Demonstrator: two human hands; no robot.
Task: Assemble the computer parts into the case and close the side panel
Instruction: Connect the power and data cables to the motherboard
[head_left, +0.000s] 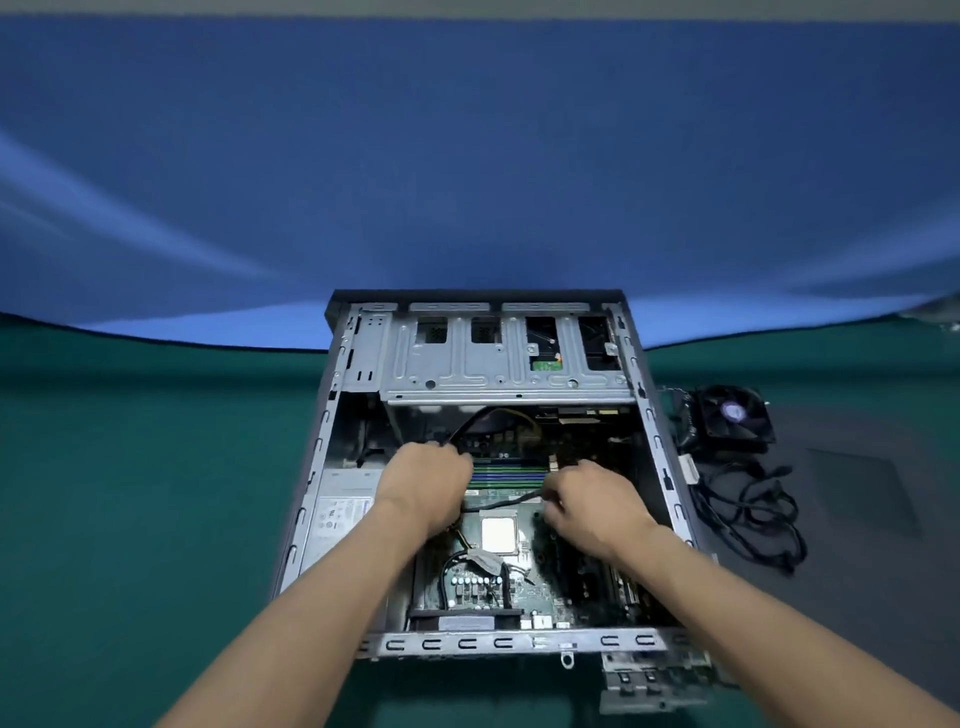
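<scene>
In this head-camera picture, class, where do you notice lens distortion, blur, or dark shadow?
Head view: wide-angle distortion bows the blue backdrop edge into a curve; the case sides splay outward; the cables beside the loose fan look smeared near the right edge; deep shadow hides detail inside the case beyond both hands, while the processor catches light.

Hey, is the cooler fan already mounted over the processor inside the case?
No, the cooler fan sits on the table to the right of the open case, and the processor on the motherboard is bare.
</scene>
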